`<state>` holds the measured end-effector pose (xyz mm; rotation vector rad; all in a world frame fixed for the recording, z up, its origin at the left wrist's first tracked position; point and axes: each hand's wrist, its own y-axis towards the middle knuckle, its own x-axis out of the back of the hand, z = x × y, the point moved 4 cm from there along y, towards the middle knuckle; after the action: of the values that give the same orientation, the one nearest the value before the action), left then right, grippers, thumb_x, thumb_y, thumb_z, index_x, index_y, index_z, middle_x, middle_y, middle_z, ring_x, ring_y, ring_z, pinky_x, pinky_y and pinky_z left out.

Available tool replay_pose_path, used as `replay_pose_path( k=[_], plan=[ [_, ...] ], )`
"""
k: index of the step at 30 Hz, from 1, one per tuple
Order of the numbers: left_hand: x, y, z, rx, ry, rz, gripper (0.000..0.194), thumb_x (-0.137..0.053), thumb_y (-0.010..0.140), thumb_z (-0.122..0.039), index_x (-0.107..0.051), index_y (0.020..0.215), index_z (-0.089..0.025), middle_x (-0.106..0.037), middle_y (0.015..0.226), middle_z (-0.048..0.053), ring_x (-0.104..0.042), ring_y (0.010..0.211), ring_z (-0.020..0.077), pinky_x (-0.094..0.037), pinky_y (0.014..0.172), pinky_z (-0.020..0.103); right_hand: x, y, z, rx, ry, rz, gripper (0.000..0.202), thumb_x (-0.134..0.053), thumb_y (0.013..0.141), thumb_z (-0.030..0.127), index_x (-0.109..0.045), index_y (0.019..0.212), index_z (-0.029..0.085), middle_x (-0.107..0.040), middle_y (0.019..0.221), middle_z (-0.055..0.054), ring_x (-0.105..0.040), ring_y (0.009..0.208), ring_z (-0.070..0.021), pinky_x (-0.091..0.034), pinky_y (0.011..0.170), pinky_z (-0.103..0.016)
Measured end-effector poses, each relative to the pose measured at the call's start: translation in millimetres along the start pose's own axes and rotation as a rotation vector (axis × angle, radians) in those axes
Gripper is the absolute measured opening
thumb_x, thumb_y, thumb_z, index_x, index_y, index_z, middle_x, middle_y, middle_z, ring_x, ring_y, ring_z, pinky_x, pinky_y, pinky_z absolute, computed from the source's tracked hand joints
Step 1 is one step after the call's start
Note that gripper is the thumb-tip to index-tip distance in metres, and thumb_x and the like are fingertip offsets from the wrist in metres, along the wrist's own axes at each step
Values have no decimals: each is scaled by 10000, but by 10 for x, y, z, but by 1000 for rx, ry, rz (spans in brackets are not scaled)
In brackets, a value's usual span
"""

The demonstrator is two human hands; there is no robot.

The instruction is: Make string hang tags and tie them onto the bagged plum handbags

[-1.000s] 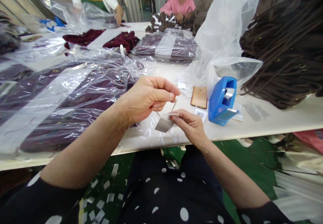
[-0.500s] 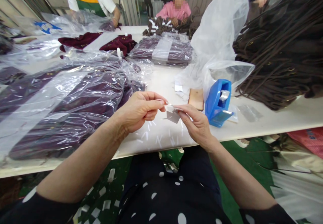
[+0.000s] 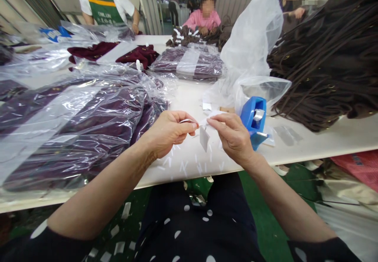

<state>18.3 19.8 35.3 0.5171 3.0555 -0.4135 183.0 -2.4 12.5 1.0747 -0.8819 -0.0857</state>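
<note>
Shifted since the earlier frame: right hand (image 3: 236, 138), moved nearer the blue tape dispenser (image 3: 247, 110) and now overlapping it in view; grey-white tag (image 3: 203, 139), turned to hang steeply between the hands, above the near middle of the table (image 3: 189, 93).

Left, near: dark purple garment in clear plastic (image 3: 115, 108), a pale strip along it.
Left, far: maroon garment (image 3: 137, 56), folded; behind it, a person in a green apron (image 3: 103, 8).
Middle, near: left hand (image 3: 169, 134), thumb and fingertips pinched on a thin white cord (image 3: 186, 120), tag just beside the fingertips. Small white slivers (image 3: 183, 165) scattered on the table below.
Middle, far: flat purple bundle in plastic (image 3: 203, 63); behind it, a person in pink (image 3: 203, 19).
Right of middle, near: right hand, thumb and fingers pinching a white card (image 3: 217, 117); whether card and tag are joined cannot be told. Tan patch (image 3: 226, 109) beyond, mostly hidden.
Right: tape dispenser, standing on the table; beyond, large pile of dark brown corded goods (image 3: 325, 57).
</note>
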Motion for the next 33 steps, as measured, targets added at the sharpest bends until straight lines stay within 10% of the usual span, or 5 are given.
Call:
replay_pose_path(
  k=[9,25,33],
  plan=[
    [-63,33,67,-44,-49,45,280,-639,727,-389,-521,719,-135,-595,600,19,-332,342,18,-172,359,179,139,32,33,65,-130,-139,297,-540,845,127,-622,1069,305,-644,1004,-40,-543,958,-199,-431,848,-402],
    [-202,-18,-17,-362,388,-166,81,-619,705,-214,-642,735,-143,-588,625,-19,-496,572,91,-365,525,200,87,3,83,96,-148,-118,347,-543,850,138,-571,1146,316,-652,929,-14,-542,919,-166,-388,852,-359],
    [-192,42,32,-292,403,-185,62,-590,699,-174,-604,652,-137,-547,605,-28,-476,574,99,-378,555,217,39,-51,97,128,-175,-103,323,-568,830,126,-580,1111,287,-661,933,-23,-551,917,-175,-407,854,-366]
  ],
)
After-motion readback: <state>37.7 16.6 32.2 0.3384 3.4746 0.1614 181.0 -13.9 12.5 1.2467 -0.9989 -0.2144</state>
